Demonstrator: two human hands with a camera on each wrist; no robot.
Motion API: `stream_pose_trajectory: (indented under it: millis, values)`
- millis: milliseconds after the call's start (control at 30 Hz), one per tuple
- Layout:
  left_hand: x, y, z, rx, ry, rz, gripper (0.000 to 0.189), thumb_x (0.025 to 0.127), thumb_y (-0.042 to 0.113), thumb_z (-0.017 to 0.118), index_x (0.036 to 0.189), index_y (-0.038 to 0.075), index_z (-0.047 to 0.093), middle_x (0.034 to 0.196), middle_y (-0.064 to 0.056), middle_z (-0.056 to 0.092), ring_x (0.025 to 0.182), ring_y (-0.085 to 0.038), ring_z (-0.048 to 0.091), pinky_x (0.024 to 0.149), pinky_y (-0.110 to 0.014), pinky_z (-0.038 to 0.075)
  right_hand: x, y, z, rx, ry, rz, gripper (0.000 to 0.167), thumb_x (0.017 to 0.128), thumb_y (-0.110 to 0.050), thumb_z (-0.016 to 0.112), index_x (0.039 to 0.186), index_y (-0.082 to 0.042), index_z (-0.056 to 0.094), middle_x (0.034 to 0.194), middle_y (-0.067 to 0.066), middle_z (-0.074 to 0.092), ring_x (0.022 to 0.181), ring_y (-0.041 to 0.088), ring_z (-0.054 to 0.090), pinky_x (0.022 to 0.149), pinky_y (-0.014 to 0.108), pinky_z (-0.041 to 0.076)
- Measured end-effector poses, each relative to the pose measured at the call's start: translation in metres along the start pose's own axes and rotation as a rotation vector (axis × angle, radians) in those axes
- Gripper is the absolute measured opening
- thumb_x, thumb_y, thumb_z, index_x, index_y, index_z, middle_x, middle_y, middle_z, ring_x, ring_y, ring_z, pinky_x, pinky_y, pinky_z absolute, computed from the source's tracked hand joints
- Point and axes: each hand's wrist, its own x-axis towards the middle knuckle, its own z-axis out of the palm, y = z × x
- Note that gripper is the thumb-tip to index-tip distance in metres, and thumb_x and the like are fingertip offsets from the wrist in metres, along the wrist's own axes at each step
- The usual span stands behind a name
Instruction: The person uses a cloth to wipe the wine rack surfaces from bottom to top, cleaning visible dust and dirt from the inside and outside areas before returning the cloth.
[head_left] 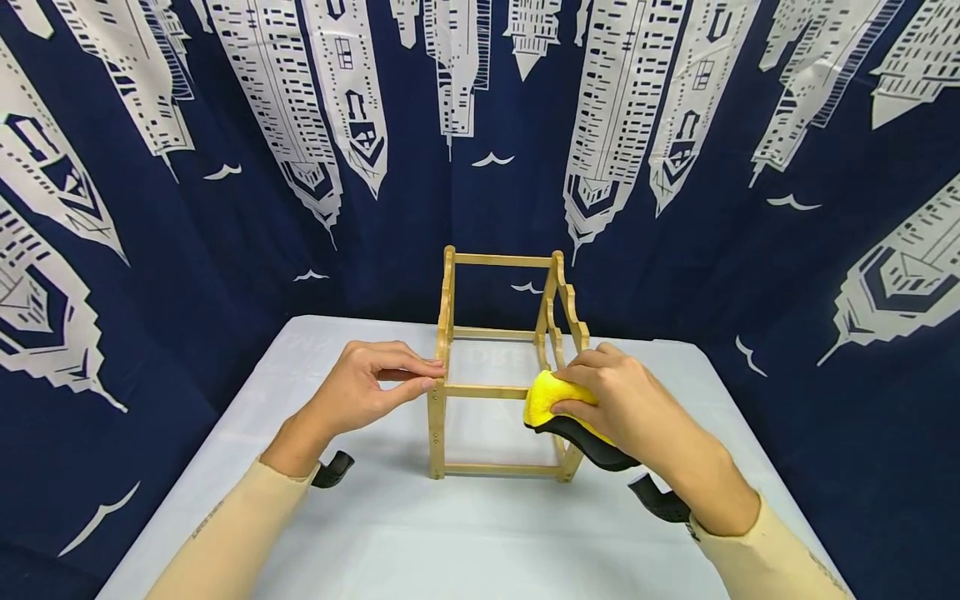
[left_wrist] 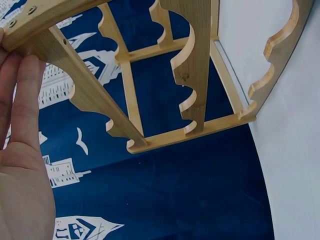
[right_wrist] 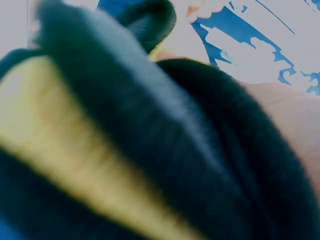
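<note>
A light wooden rack (head_left: 486, 391) with scalloped side rails stands on the white table. My left hand (head_left: 372, 382) pinches its front left upper corner between fingers and thumb. The left wrist view shows that hand (left_wrist: 24, 135) at the edge of the frame, fingertips against the rack's wood (left_wrist: 92, 90). With curled fingers my right hand (head_left: 626, 408) grips a yellow and black cloth (head_left: 546, 402) at the right end of the rack's front upper bar. Folds of the cloth (right_wrist: 75, 135) fill most of the right wrist view and hide its contact with the wood.
The white table (head_left: 390, 533) extends around the rack. Behind and beside it hangs a dark blue curtain (head_left: 480, 217) printed with white buildings and birds. Black wrist mounts (head_left: 333, 471) stick out from both forearms.
</note>
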Motion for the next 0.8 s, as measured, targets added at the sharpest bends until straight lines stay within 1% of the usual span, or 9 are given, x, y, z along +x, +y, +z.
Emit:
stream_pose_trajectory:
  millis: [167,333,433,567,700,800]
  values:
    - [0.000,0.002,0.002,-0.002,0.001,-0.015,0.026,0.100,-0.001,0.090,0.120,0.014,0.093,0.118,-0.002,0.091,0.113,-0.011,0.086,0.095,-0.030,0.073,0.019,-0.018,0.022,0.046,0.027,-0.057,0.038,0.089,-0.021,0.104,0.120,-0.004,0.090,0.108,0.006,0.086,0.098,0.024,0.076,0.085,0.039,0.072]
    - [-0.001,0.001,0.003,0.004,-0.003,-0.013,0.026,0.100,-0.001,0.090,0.122,0.014,0.092,0.119,-0.002,0.091,0.113,-0.012,0.086,0.096,-0.031,0.073,0.042,-0.040,0.043,0.060,0.054,-0.140,0.038,0.092,-0.027,0.103,0.119,-0.004,0.089,0.108,0.005,0.085,0.096,0.022,0.072,0.083,0.031,0.070]
    - [-0.003,0.001,0.002,0.005,-0.004,-0.016,0.026,0.101,0.000,0.089,0.123,0.013,0.092,0.119,-0.003,0.090,0.111,-0.013,0.086,0.096,-0.031,0.073,0.050,-0.050,0.052,0.052,0.070,-0.185,0.038,0.094,-0.030,0.101,0.119,-0.005,0.089,0.109,0.005,0.084,0.095,0.021,0.069,0.081,0.026,0.068]
    - [-0.004,0.003,0.002,0.019,-0.004,-0.036,0.027,0.101,0.001,0.090,0.124,0.016,0.092,0.121,0.000,0.090,0.112,-0.013,0.085,0.096,-0.031,0.073,0.053,-0.053,0.054,0.067,0.085,-0.199,0.038,0.094,-0.030,0.101,0.119,-0.005,0.088,0.109,0.004,0.084,0.094,0.021,0.070,0.081,0.025,0.068]
    - [-0.004,0.007,0.004,0.039,0.004,-0.049,0.027,0.102,0.003,0.090,0.123,0.019,0.092,0.122,0.001,0.089,0.113,-0.013,0.085,0.095,-0.030,0.073,0.049,-0.048,0.048,0.131,0.089,-0.179,0.038,0.093,-0.027,0.101,0.120,-0.004,0.088,0.109,0.005,0.084,0.096,0.020,0.075,0.084,0.027,0.070]
    - [-0.004,0.010,0.005,0.051,0.012,-0.051,0.027,0.101,0.004,0.090,0.123,0.020,0.091,0.122,0.002,0.089,0.112,-0.014,0.085,0.095,-0.030,0.073,0.044,-0.042,0.043,0.170,0.129,-0.168,0.037,0.092,-0.023,0.102,0.120,-0.003,0.088,0.109,0.007,0.084,0.096,0.020,0.079,0.085,0.029,0.072]
